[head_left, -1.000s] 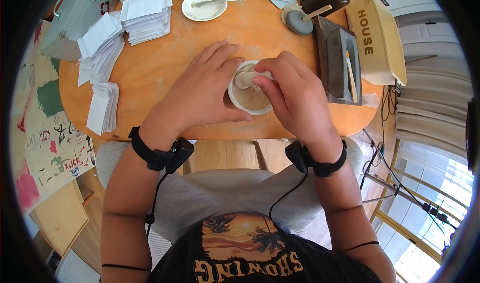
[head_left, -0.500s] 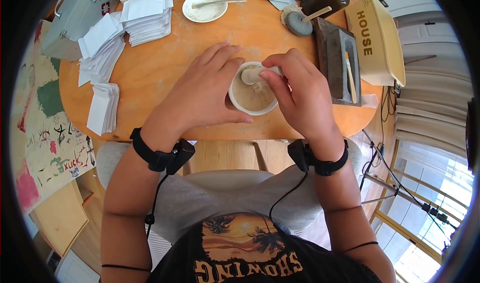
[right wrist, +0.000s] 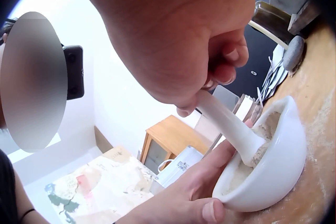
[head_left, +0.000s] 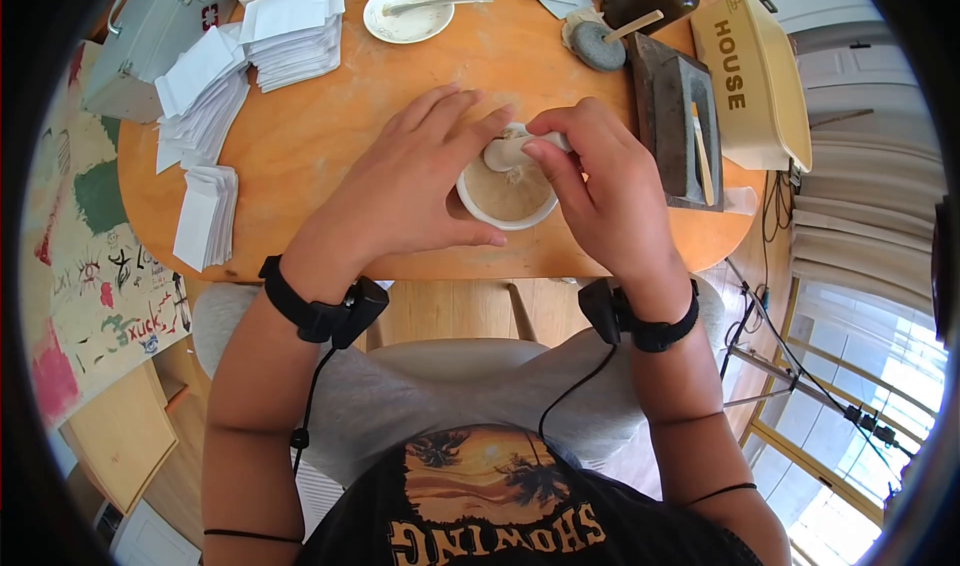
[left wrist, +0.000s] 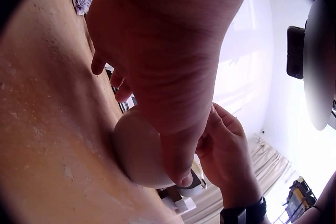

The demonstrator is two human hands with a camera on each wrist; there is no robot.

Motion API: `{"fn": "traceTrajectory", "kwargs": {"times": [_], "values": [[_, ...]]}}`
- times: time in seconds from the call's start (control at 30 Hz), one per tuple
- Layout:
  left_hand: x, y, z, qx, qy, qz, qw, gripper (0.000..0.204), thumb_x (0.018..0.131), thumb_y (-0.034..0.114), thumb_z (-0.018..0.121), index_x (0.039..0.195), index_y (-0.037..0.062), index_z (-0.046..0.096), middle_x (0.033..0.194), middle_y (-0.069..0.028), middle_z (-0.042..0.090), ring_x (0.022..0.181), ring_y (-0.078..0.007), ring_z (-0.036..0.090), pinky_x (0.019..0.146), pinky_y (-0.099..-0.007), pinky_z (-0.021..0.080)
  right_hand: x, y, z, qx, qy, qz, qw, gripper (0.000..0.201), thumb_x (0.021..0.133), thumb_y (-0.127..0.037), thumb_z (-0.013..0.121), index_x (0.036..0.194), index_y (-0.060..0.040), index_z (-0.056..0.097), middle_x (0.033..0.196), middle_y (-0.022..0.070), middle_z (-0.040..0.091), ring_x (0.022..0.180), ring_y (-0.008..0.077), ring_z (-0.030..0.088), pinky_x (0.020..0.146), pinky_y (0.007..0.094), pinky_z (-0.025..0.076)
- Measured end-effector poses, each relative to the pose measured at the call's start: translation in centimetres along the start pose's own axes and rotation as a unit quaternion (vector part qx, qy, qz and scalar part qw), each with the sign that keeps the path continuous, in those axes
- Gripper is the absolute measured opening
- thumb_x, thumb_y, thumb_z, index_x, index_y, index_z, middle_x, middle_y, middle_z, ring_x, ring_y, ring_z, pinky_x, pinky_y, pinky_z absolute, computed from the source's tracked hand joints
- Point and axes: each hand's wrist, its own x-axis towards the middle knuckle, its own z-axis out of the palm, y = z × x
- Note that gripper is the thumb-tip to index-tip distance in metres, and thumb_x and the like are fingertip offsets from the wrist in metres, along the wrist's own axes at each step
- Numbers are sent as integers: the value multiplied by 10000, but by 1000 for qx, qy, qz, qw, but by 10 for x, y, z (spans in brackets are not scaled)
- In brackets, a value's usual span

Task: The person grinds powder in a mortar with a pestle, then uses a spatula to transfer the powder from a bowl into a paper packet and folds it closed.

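Left hand (head_left: 385, 186), fingers spread, is holding the mortar (right wrist: 281, 174); right hand (head_left: 612, 191) is pinching the pestle (right wrist: 228, 124) inside, powder (head_left: 500, 194) seeming mostly fine, partly clumped.

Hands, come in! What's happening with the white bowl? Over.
Left hand around white bowl. Right hand gripping pestle, its end in the powder. Nothing in the way.
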Motion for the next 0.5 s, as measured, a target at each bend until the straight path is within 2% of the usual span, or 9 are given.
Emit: {"fn": "traceTrajectory", "kwargs": {"times": [0.07, 0.5], "values": [[0, -1, 0, -2, -2, -2, 1000, 1139, 697, 471, 1023, 1660, 116, 528, 1712, -212, 474, 1624, -457, 381, 1331, -536, 372, 0, 0, -1, -2, 1, -12, 1000, 153, 1021, -172, 803, 1100, -58, 739, 981, 132, 705, 853, 391, 704, 724, 473, 567], [0, -4, 1, -20, -3, -7, 1000, 1132, 704, 465, 1022, 1669, 142, 529, 1710, -211, 470, 1623, -461, 376, 1325, -540, 380, 0, 1, -6, -39, 15, -9, 999, 159, 1014, -180, 810, 1086, -61, 734, 961, 118, 705, 814, 371, 707, 689, 462, 567]]}}
